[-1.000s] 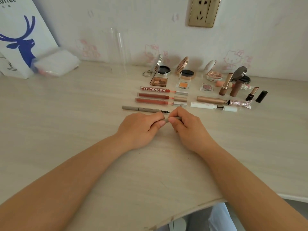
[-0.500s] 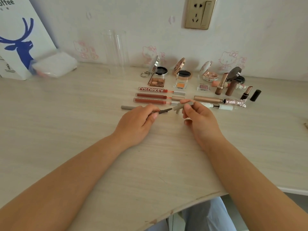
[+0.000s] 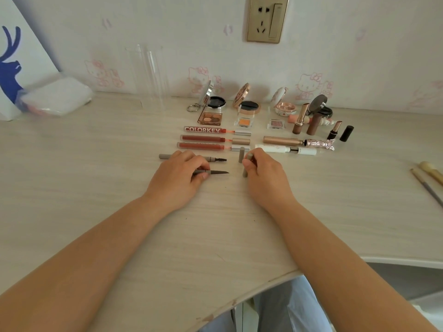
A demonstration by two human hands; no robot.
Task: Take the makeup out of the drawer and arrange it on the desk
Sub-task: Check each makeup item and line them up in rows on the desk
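Note:
My left hand (image 3: 178, 177) holds a grey eyebrow pencil (image 3: 217, 172) flat on the desk, its dark tip pointing right. Just behind it lies a second grey pencil with a spoolie brush (image 3: 215, 159). My right hand (image 3: 262, 174) pinches a grey cap (image 3: 247, 164) and stands it upright on the desk. Another grey cap (image 3: 241, 155) stands upright just to its left. Behind lie three red lip glosses (image 3: 202, 138), open compacts (image 3: 247, 105), small eyeshadow pans (image 3: 244, 121), lipsticks (image 3: 299, 119) and two mascaras (image 3: 285, 148) in rows.
A clear acrylic holder (image 3: 149, 75) stands at the back by the wall. A white packet (image 3: 56, 95) and a deer-print bag (image 3: 14, 68) sit far left. Makeup brushes (image 3: 429, 176) lie at the right edge. The curved desk edge (image 3: 263, 283) runs in front of me.
The two hands pulled apart, drawing the cap off the pencil. The left hand laid the pencil down in front of the spoolie pencil; the right hand set the cap upright.

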